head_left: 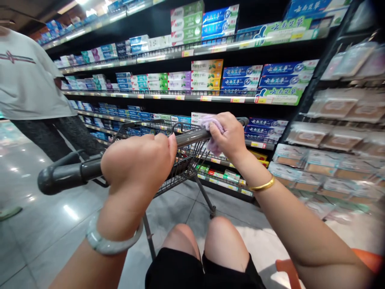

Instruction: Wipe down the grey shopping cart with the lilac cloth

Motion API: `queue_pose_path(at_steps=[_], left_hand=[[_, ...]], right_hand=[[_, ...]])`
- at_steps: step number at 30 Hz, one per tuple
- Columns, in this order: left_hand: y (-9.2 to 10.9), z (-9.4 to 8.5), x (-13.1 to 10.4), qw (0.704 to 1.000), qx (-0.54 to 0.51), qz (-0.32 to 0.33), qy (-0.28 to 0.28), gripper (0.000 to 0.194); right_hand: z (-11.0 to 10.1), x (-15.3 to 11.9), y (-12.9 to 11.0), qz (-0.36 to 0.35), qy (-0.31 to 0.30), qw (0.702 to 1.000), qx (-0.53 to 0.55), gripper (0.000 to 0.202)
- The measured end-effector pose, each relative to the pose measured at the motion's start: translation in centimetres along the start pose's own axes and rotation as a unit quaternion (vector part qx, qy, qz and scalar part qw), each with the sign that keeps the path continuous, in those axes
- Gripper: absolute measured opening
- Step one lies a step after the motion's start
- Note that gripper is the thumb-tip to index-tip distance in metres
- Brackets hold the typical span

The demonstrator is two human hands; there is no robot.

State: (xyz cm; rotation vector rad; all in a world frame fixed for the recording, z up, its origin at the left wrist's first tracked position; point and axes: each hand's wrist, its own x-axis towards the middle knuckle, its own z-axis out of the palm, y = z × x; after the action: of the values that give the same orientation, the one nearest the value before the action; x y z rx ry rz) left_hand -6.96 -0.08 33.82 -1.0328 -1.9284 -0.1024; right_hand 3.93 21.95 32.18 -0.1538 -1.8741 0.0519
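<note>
A dark shopping cart stands right before my knees, its handlebar running across the head view. My left hand is wrapped round the left part of that bar. Toward the bar's right end, my right hand grips a lilac cloth, which is pressed against the bar and partly folded over it. The palm side of my left hand is hidden. A pale bangle circles my left wrist and a gold bracelet my right.
Shelves of boxed toothpaste rise behind the cart. Packaged goods hang on a rack at right. A person in a white shirt stands at left. Something orange is beside my right leg. The floor is grey tile.
</note>
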Motion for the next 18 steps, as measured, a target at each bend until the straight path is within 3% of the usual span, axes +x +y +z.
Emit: queue_pose_path(at_steps=[2,7,10,14,18], left_hand=[[0.0,0.0,-0.1,1.0,0.0,-0.003,0.001,0.055],[-0.5,-0.1,-0.4,1.0,0.012,0.009,0.012,0.049],[-0.9,0.1,-0.5,0.999,0.014,0.022,0.025,0.046],[-1.2,0.5,-0.8,0.998,0.005,0.025,0.065,0.041],[-1.5,0.1,-0.8,0.997,-0.047,0.006,0.066,0.038]], right_hand=[[0.2,-0.2,-0.7,0.005,0.015,1.0,-0.004,0.03],[0.5,-0.7,-3.3,-0.098,-0.019,0.995,0.022,0.033],[-0.5,-0.8,-0.9,-0.088,-0.015,0.996,0.025,0.032],[-2.3,-1.0,3.6,-0.008,0.026,1.0,0.0,0.031],[-2.9,-1.2,4.1,0.024,0.018,0.999,-0.039,0.031]])
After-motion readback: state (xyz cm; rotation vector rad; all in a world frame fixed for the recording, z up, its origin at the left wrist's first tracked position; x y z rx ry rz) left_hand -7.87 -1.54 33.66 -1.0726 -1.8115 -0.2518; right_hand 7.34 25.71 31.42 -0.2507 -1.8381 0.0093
